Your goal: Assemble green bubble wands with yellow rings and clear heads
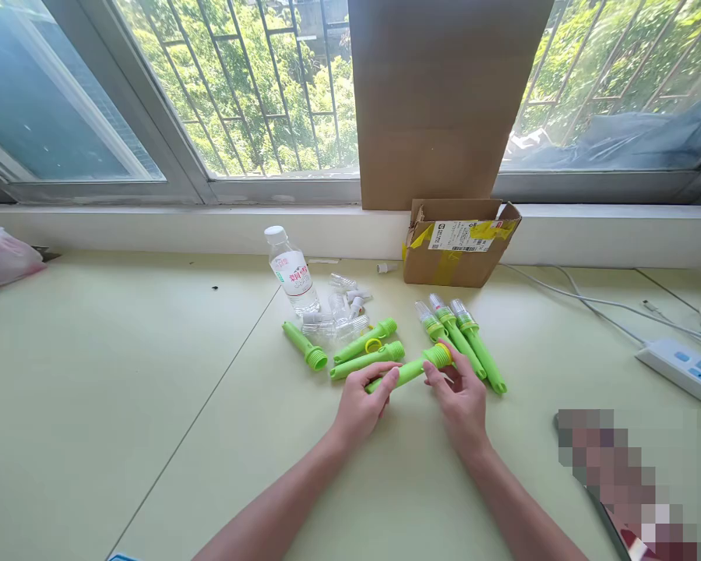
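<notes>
A green plastic tube (pixel 409 372) with a threaded end is held between both my hands. My left hand (pixel 367 396) is closed around its narrow end. At the threaded end, the fingers of my right hand (pixel 460 389) pinch the tube beside a yellow ring (pixel 445 353). Three more green tubes lie left of it, one of them a loose tube (pixel 304 346) set apart; another yellow ring (pixel 373 345) rests among them. On the right lie three green tubes with clear tips (pixel 477 347). Behind are clear plastic caps (pixel 339 308) and small white pieces (pixel 356 305).
A water bottle (pixel 293 270) stands behind the caps. Further back is an opened cardboard box (pixel 452 261) below the window. A power strip (pixel 686 366) with cables lies at right, a partly blurred dark device (pixel 604 510) at front right, a pink plastic bag (pixel 5 255) far left.
</notes>
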The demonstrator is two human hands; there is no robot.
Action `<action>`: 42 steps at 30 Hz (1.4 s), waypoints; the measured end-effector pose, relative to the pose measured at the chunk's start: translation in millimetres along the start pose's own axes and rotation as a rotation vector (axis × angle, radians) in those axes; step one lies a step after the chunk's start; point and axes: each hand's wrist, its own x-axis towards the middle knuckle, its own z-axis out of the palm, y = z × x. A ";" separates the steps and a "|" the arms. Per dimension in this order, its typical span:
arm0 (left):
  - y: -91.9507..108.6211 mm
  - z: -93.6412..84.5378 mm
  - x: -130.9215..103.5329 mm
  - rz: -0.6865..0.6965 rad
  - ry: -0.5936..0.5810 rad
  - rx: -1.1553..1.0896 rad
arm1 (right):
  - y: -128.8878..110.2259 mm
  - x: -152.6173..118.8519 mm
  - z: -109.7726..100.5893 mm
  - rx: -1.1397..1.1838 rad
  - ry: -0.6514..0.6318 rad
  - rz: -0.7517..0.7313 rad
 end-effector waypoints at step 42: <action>-0.8 -0.9 0.6 -0.028 0.003 -0.033 | 4.2 0.4 1.5 0.132 0.057 0.064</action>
